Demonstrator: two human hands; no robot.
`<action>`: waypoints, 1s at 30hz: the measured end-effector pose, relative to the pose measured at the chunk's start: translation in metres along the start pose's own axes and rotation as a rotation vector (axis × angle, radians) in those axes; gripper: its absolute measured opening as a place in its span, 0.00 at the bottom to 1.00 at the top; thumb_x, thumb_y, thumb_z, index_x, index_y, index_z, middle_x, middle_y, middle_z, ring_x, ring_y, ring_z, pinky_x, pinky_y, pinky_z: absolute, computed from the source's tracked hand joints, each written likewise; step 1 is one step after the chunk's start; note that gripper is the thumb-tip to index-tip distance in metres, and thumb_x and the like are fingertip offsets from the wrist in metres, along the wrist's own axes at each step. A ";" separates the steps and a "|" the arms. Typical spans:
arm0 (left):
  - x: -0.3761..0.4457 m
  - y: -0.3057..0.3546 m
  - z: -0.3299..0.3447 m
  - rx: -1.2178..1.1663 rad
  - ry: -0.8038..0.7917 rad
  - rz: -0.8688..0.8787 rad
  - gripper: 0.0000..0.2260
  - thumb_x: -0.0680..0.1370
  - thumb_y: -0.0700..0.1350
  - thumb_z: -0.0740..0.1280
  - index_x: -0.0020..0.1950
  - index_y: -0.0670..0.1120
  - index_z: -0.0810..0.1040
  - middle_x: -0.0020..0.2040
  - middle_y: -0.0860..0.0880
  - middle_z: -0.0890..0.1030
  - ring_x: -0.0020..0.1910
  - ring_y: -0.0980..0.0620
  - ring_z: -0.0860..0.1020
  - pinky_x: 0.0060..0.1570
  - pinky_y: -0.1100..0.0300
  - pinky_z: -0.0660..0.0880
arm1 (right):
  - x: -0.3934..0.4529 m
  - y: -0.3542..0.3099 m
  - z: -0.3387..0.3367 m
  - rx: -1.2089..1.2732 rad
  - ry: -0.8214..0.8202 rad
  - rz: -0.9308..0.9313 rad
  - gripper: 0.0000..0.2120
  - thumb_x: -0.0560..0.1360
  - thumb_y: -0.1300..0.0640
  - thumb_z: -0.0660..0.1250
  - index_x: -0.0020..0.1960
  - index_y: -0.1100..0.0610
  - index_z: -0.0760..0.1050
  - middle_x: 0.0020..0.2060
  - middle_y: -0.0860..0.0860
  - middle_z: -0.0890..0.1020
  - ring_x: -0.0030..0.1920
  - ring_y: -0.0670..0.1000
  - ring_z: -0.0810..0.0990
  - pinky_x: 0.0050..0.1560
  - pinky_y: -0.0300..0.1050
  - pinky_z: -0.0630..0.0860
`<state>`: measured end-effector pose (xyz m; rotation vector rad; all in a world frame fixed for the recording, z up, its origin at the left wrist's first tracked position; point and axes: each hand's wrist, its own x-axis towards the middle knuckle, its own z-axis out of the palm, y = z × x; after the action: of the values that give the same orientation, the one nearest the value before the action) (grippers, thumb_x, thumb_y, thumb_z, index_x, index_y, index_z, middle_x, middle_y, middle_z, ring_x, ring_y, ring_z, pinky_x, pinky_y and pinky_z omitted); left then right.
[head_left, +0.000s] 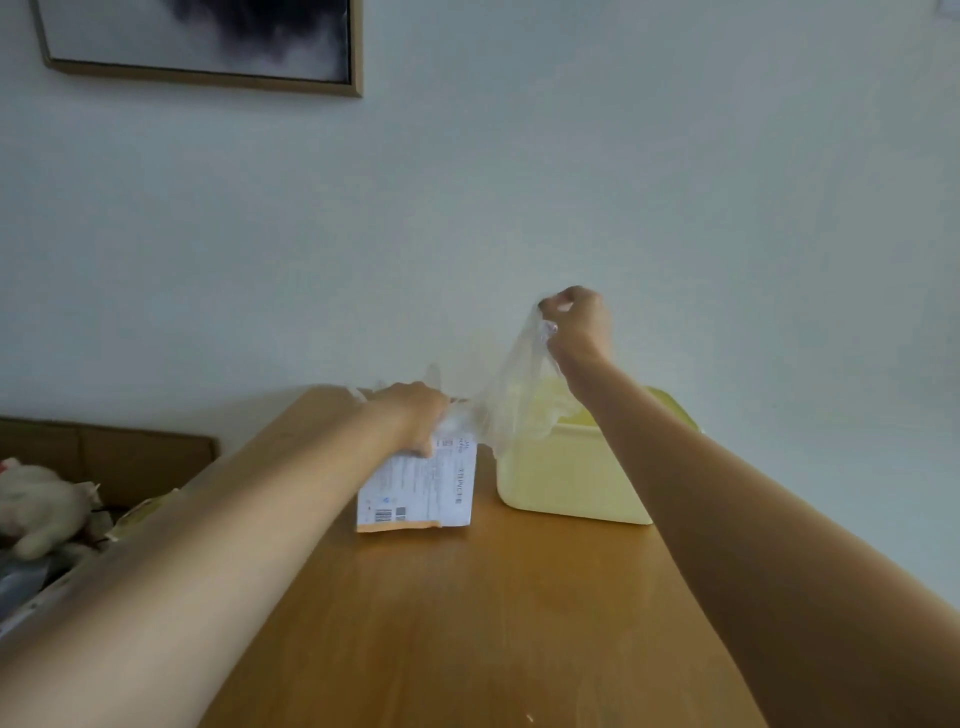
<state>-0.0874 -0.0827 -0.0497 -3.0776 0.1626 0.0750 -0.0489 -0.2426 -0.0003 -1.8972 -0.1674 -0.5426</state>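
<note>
A white printed box (421, 486) with an orange bottom edge stands on the wooden tabletop (467, 623). My left hand (415, 415) grips its top, where clear plastic film bunches up. My right hand (576, 325) is raised above and to the right and pinches the upper end of a clear plastic sheet (511, 395). The sheet stretches from my right hand down to the box top. A pale yellow plastic bin (571, 478) stands just right of the box, partly behind the sheet.
A plain wall rises directly behind the table, with a framed picture (208, 47) at the upper left. Left of the table sit a cardboard box (104, 457) and a white plush toy (41, 504) among clutter.
</note>
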 end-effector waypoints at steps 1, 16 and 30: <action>0.001 -0.001 -0.002 0.019 -0.030 -0.018 0.16 0.75 0.44 0.68 0.60 0.42 0.71 0.52 0.47 0.76 0.47 0.49 0.76 0.40 0.61 0.71 | 0.001 0.005 -0.002 -0.023 -0.043 0.021 0.03 0.74 0.65 0.61 0.45 0.60 0.73 0.36 0.54 0.75 0.32 0.52 0.73 0.31 0.38 0.67; 0.002 0.044 -0.041 -1.500 0.129 0.161 0.22 0.73 0.58 0.68 0.59 0.45 0.74 0.58 0.46 0.79 0.50 0.51 0.81 0.49 0.58 0.78 | 0.003 0.011 -0.015 -0.180 -0.018 -0.017 0.10 0.74 0.54 0.68 0.47 0.62 0.79 0.37 0.54 0.78 0.38 0.54 0.75 0.38 0.42 0.69; 0.027 0.031 -0.044 -1.892 0.264 -0.127 0.12 0.76 0.27 0.60 0.53 0.43 0.67 0.36 0.43 0.73 0.18 0.57 0.74 0.25 0.65 0.77 | 0.012 0.052 -0.035 -0.648 -0.436 -0.021 0.26 0.75 0.51 0.67 0.69 0.60 0.66 0.66 0.58 0.68 0.63 0.57 0.71 0.61 0.45 0.66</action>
<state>-0.0618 -0.1189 -0.0095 -4.9428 -0.3290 -0.4714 -0.0290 -0.2963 -0.0288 -2.6365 -0.3231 -0.1911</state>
